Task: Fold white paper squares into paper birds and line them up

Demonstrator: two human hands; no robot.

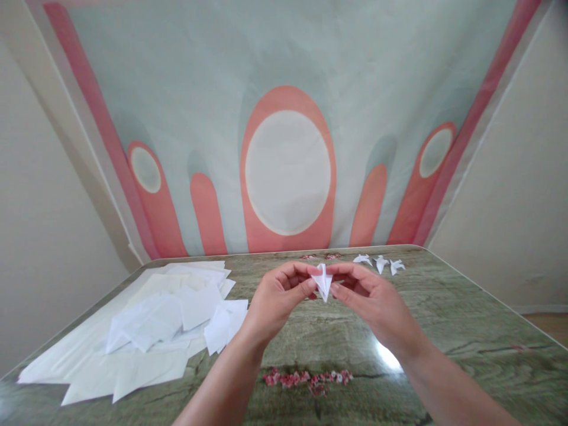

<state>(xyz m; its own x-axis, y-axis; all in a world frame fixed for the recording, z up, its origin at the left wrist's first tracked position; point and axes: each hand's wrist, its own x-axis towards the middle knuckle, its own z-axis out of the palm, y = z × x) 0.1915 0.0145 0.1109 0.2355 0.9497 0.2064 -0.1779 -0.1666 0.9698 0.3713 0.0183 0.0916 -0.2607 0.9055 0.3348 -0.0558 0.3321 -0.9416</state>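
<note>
Between my two hands, above the middle of the table, is a small piece of folded white paper (323,284), its pointed end down. My left hand (284,296) pinches its left side between thumb and fingers. On the right edge, my right hand (370,296) grips the same paper with thumb and fingertips. Three small folded paper birds (380,264) lie at the back of the table, beyond my right hand. Square white paper sheets (225,324) lie to the left of my left forearm.
Large pale sheets (146,373) spread in a loose pile over the left of the green wood-patterned table (465,355). Pink flower patterns (306,378) show on the tabletop near the front. Behind the table's far edge hangs a patterned backdrop (288,171).
</note>
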